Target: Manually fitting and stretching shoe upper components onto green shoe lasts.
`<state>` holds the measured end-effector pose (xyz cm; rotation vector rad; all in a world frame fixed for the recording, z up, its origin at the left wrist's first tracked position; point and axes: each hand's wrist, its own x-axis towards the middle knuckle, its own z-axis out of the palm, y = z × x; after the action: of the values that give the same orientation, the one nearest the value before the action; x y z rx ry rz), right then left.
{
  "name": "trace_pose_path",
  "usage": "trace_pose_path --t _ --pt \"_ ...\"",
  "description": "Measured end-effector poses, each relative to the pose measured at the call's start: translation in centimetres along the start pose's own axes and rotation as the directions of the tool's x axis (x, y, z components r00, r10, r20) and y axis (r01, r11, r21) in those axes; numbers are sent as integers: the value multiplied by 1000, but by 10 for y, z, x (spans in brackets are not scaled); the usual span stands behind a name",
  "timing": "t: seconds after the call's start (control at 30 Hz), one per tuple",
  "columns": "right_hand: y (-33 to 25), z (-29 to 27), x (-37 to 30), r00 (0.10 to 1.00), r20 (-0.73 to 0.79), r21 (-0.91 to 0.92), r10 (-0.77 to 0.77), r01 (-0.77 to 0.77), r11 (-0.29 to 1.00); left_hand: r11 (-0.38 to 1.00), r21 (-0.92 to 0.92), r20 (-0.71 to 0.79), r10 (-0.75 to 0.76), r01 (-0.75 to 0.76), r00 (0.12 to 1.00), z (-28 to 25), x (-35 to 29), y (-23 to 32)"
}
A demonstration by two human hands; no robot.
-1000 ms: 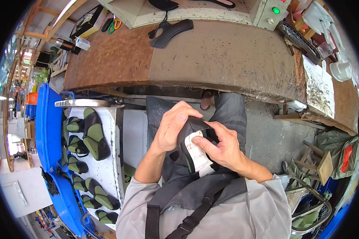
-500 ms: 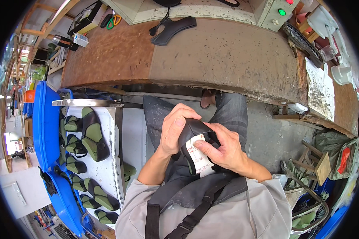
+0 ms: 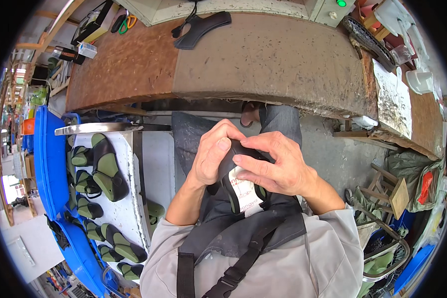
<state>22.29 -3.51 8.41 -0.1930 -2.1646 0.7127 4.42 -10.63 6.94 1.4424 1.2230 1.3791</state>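
Note:
Over my lap I hold a dark shoe upper (image 3: 227, 164) with a white printed insole board (image 3: 249, 198) showing on its sole side. My left hand (image 3: 209, 156) grips it around the left side, thumb lying along the dark material. On the right, my right hand (image 3: 283, 166) has its index fingertip at the upper's far edge, with other fingers curled over the insole board. The side of the upper beneath my right palm is hidden.
Several black-and-green shoe uppers (image 3: 109, 169) lie on a white table (image 3: 131, 203) at left, beside blue bins (image 3: 49, 159). Ahead stands a brown workbench (image 3: 263, 59) with a black cut piece (image 3: 203, 31) and scissors (image 3: 128, 24). A small wooden stool (image 3: 395, 196) stands right.
My right thumb has come off its spot on the insole board, and the right fingers have shifted to the upper's far edge. The left hand keeps its hold.

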Motion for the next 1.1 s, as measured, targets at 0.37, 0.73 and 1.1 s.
trace_pose_path --t 0.37,0.73,1.1 --pt "-10 16 -41 897 -120 234 425 -391 890 976 -189 -56 -117 104 992 4 -4 -21" --pt "-14 31 -67 860 -234 147 453 -429 891 945 -285 -122 -205 164 971 0 -4 -35" --pt "-13 27 -58 954 -210 18 216 -217 976 932 -326 -138 -212 157 968 4 -3 -38"
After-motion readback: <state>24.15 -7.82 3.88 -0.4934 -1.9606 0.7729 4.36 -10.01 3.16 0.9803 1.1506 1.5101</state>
